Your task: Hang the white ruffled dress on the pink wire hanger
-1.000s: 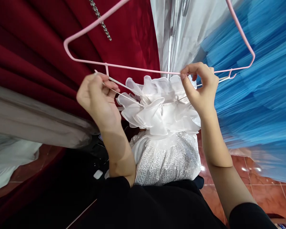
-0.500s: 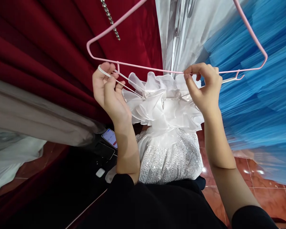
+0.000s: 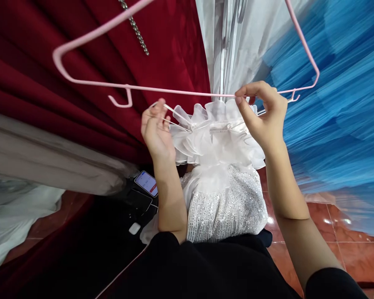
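Pink hanger [image 3: 180,91] shifted leftward, left hand [image 3: 158,133] moved inward, now apart from the hanger's hook [image 3: 130,97], with strap loop [image 3: 174,111]

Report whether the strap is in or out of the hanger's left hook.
Out: the hook is bare, and the left hand holds the strap loop to its right.

Two bare hands are raised in front of the body, well apart.
The left hand [image 3: 159,139] has its fingers bent and gathered loosely, with the wrist above the bent left elbow [image 3: 173,228]; the right hand [image 3: 266,114] makes a firm pinch, thumb [image 3: 248,114] against index finger [image 3: 252,89], and its forearm [image 3: 285,182] goes upward, leaning slightly inward to the left arm [image 3: 172,193].
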Demonstrator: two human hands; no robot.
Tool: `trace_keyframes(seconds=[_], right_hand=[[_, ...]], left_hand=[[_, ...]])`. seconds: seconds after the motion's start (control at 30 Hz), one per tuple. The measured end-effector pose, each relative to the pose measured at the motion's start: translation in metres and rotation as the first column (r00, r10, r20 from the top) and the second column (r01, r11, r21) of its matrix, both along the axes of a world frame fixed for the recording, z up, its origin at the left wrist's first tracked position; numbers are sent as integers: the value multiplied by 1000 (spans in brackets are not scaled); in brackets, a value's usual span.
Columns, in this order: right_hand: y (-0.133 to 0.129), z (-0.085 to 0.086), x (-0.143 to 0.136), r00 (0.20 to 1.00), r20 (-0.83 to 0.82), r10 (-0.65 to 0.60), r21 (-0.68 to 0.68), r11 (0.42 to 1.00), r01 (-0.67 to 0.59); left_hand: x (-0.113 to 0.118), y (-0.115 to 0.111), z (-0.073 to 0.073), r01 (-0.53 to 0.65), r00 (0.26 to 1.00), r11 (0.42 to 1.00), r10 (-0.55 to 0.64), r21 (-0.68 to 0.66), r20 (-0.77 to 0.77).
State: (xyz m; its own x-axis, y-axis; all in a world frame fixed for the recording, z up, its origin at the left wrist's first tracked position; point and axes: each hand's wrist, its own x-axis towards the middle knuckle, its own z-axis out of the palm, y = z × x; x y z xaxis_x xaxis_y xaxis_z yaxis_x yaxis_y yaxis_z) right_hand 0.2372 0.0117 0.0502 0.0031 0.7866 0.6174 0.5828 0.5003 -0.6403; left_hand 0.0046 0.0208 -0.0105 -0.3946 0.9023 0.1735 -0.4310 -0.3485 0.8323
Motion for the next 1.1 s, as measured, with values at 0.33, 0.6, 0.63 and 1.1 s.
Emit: trace_keyframes(seconds=[0.33,0.6,0.63,1.1], right_hand=[[-5,1,-2,997,72,-24,48,999,21],[-19,-25,33,969,-208,-133,40,989,144],[-15,-34,43,950,-254,-180,39,980,196],[8,-32,68,737,-657,-158,-212,977,21]], left_hand=[[68,-17,47,331,943,925,-333,185,-23],[84,-8,49,228,974,970,-228,89,-8],[86,-9,48,228,973,967,-231,117,15],[84,2,46,133,985,966,-154,223,79]])
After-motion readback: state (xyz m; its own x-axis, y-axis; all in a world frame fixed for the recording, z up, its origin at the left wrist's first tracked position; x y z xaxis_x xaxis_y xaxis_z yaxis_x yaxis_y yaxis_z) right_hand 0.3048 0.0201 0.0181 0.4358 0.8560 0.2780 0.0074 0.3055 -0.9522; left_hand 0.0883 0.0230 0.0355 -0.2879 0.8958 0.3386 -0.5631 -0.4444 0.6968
